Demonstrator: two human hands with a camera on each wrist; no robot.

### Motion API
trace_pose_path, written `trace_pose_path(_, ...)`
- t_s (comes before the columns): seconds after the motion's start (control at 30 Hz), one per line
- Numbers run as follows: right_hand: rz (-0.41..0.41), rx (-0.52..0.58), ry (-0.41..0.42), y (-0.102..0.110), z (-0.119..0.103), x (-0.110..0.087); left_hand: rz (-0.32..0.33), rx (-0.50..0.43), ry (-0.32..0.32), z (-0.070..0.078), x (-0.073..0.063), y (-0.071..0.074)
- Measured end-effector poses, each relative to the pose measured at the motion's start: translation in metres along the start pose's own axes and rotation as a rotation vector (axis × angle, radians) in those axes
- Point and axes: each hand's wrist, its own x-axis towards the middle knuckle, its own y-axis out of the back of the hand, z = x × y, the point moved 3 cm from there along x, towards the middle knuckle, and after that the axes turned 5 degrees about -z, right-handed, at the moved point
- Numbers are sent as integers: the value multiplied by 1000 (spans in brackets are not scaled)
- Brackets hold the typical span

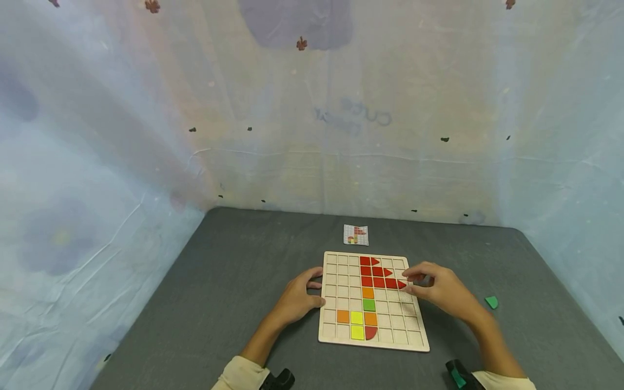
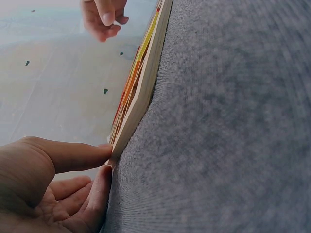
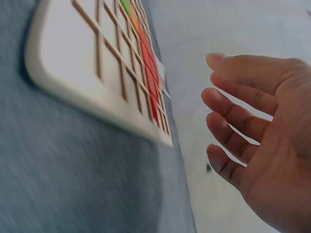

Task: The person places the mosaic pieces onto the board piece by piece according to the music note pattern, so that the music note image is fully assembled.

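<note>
A light wooden grid board (image 1: pixel 336 303) lies on the grey table, with flat coloured tiles in some of its squares. Red squares (image 1: pixel 378 282) form three rows, each ending in a red triangle (image 1: pixel 402 284). Below them are orange, green and yellow tiles (image 1: pixel 357 332) and a round-cornered red piece (image 1: pixel 370 332). My left hand (image 1: pixel 296 298) touches the board's left edge with thumb (image 2: pixel 87 156) and fingertips. Over the right edge, beside the lowest red triangle, hovers my right hand (image 1: pixel 439 287). Its fingers are loosely bent, and the right wrist view shows nothing between them (image 3: pixel 272 121).
A small printed card (image 1: pixel 356 235) with a coloured grid pattern lies behind the board. To the right of my right forearm is a green piece (image 1: pixel 491 302) with a rounded side. A pale patterned curtain (image 1: pixel 312 135) surrounds the table (image 1: pixel 263 238).
</note>
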Motion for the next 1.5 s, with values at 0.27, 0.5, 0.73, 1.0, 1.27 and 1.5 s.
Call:
trace_pose_path(0.27, 61, -6, -97, 27, 25, -16, 0, 0, 4, -1, -1, -1)
trace_pose_path(0.5, 82, -41, -171, 44, 48, -27, -1, -1, 7, -4, -1, -1)
trace_pose_path(0.73, 83, -11, -219, 57, 73, -41, -3, -1, 11, -3, -1, -1)
trace_pose_path(1.0, 70, -5, -232, 67, 98, -55, -3, 2, 4, -2, 0, -1)
trace_pose_path(1.27, 24, 38, -262, 77, 119, -68, -5, -8, 14, -2, 0, -1)
trace_pose_path(1.5, -14, 36, -298, 83, 126, -73, -2, -4, 9, -2, 0, -1)
